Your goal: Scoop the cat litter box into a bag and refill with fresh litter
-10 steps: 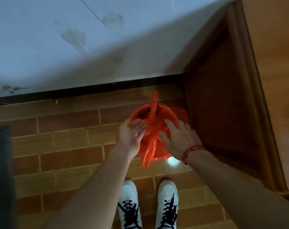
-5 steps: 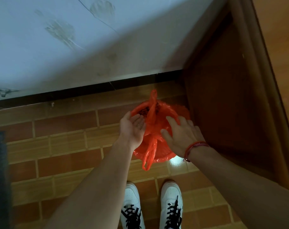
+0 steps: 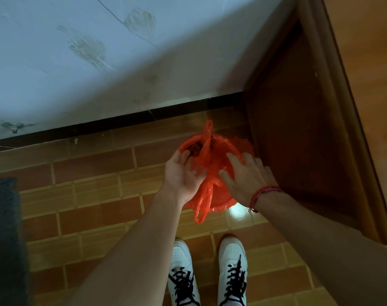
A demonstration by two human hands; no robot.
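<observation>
– Both hands are open and apart, gripping nothing. At the nine o'clock side of the thin red-orange plastic bag [image 3: 219, 199] is the left hand [image 3: 181, 175], palm turned inward, fingers loosely spread. At three o'clock is the right hand [image 3: 250, 180], back up, fingers straight.

– Touching the film?

– The fingertips lie right at it, but I cannot tell whether they touch. A red cord bracelet [image 3: 265, 191] sits on the right wrist.

– And the bag itself?

– On the brown brick-patterned floor tiles [image 3: 95, 195], bulged round, mouth slack. One handle loop [image 3: 208, 133] stands up at twelve o'clock; the second loop [image 3: 201, 208] trails flat toward six. Through the gap at about eleven show dark clumps [image 3: 193, 149].

– So the step, I'd judge, is closing it up.

– Likely. To do it well, take one loop in each hand and bring both to the middle so the mouth gathers. Press the air out gently, then cross and knot them. Thin film tears easily, so pull on the loops, not the sides, and keep the load low until the knot holds.

– Surroundings?

– From the bag, white trainers with black laces [image 3: 182, 274] at six o'clock and a bright glare patch [image 3: 238, 212] on the tile at five. A pale stained wall [image 3: 99, 62] is at twelve, a brown wooden door frame [image 3: 298, 140] runs from one to four, and a dark grey mat [image 3: 2, 239] lies at eight. No litter box is in view, so I cannot say how the refill stands.
</observation>
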